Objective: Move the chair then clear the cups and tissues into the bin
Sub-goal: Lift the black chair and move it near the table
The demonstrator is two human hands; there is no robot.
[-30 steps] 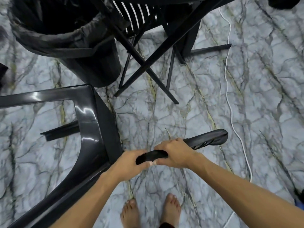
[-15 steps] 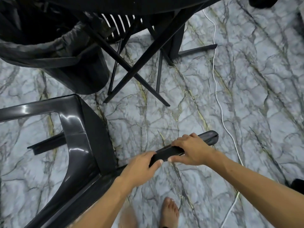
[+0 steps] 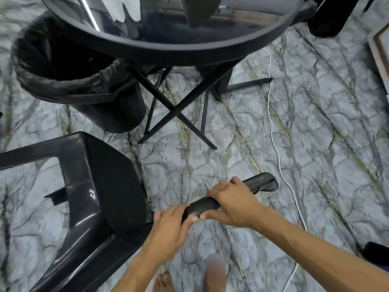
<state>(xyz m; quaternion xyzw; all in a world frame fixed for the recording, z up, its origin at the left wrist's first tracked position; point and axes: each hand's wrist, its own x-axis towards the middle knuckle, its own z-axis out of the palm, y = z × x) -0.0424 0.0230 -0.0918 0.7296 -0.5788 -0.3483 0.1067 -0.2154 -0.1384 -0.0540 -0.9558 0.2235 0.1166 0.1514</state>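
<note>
A glossy black plastic chair (image 3: 84, 199) stands at the lower left on the marble floor. Its top rail runs to the right toward a rounded end. My left hand (image 3: 170, 222) grips that rail near the chair's corner. My right hand (image 3: 229, 201) grips the same rail a little further right, thumbs nearly touching. A black bin (image 3: 84, 89) with a dark liner stands at the upper left, its mouth open. No cups or tissues show in this view.
A round black table (image 3: 168, 47) with a shiny top and crossed legs fills the top middle, overlapping the bin's rim. A white cable (image 3: 273, 131) snakes down the floor on the right. My bare feet (image 3: 214, 272) are at the bottom edge.
The view has tilted up, so the tabletop and the bin's mouth now show. The chair and both hands have shifted slightly back and left on the floor, still gripping the rail.
</note>
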